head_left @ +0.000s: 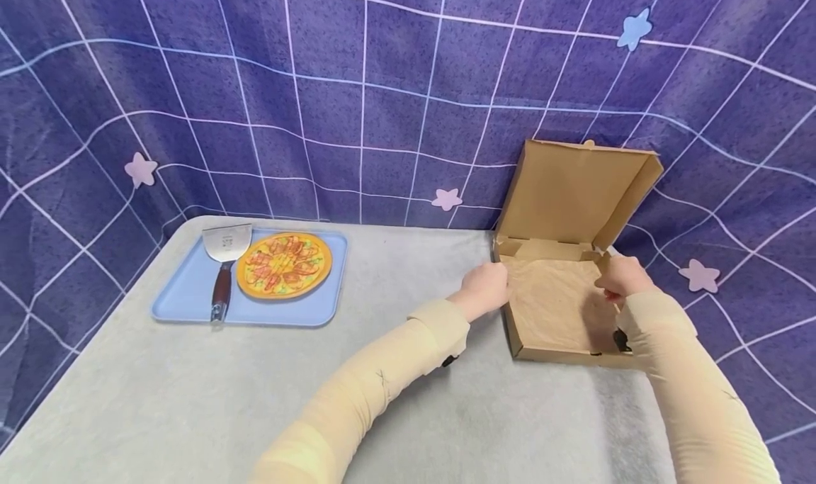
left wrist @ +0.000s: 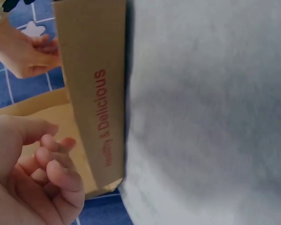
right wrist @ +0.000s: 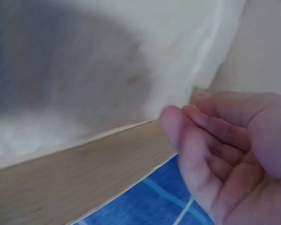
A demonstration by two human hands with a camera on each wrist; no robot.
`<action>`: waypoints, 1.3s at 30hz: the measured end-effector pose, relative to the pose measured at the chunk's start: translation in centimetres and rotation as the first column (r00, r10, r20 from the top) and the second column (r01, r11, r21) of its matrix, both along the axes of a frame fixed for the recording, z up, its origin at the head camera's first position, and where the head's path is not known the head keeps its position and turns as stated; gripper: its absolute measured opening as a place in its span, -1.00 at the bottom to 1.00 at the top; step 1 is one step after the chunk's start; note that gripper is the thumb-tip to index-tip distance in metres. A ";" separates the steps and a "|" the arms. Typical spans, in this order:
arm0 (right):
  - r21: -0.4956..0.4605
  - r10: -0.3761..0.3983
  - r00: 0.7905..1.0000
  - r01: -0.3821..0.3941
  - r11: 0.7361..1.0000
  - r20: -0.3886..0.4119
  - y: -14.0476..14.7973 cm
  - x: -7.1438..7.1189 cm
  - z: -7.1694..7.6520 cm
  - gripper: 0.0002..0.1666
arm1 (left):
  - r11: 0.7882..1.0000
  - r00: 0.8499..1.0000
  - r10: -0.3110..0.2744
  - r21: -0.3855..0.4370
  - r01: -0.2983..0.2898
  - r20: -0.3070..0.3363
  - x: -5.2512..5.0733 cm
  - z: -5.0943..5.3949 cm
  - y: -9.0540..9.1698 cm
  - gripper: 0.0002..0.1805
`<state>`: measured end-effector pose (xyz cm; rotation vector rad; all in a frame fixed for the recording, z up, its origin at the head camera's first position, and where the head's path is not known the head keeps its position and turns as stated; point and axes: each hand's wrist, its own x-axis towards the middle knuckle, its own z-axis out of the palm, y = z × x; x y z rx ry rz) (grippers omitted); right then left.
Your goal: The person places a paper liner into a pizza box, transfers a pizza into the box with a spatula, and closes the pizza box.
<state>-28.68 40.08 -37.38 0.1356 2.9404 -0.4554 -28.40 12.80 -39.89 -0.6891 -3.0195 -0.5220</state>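
An open cardboard pizza box (head_left: 561,360) stands at the right of the table, its lid (head_left: 561,193) tilted back and brown liner paper (head_left: 551,303) inside. My left hand (head_left: 487,288) is at the box's left edge. In the left wrist view its fingers (left wrist: 65,183) curl loosely, with a gap to the thumb and nothing seen in it, near the printed side wall (left wrist: 100,117). My right hand (head_left: 625,277) is at the box's right side. Its thumb and forefinger pinch a small cardboard edge (right wrist: 195,95), mostly hidden by the fingertips.
On the left, a blue tray (head_left: 181,293) holds a pizza (head_left: 283,264) and a pizza server (head_left: 223,271) with a dark handle, which reaches over the front rim. The grey table (head_left: 382,385) lies between tray and box. A purple curtain (head_left: 382,115) hangs close behind.
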 end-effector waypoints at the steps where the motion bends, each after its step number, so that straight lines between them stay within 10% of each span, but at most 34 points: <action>1: -0.020 0.019 1.000 -0.019 1.000 0.001 -0.4 -0.1 0.2 -0.83 | 1.000 1.000 -0.013 0.004 0.013 -0.003 0.0 0.2 -0.2 -0.64; 18: -0.243 0.091 0.996 -0.088 0.966 -0.001 -8.3 -0.5 3.9 -0.68 | 0.995 0.995 -0.080 0.055 0.083 -0.051 0.0 4.1 -5.2 -0.84; 31: -0.040 0.217 0.958 -0.228 0.973 -0.189 -12.9 0.0 5.3 -0.70 | 0.996 0.991 -0.087 0.020 0.089 -0.104 1.1 6.9 -9.6 -0.73; 39: 0.046 0.291 0.886 -0.295 0.955 -0.360 -15.6 0.4 5.3 -0.73 | 0.994 0.975 -0.107 -0.023 0.104 -0.196 1.9 7.1 -11.8 -0.76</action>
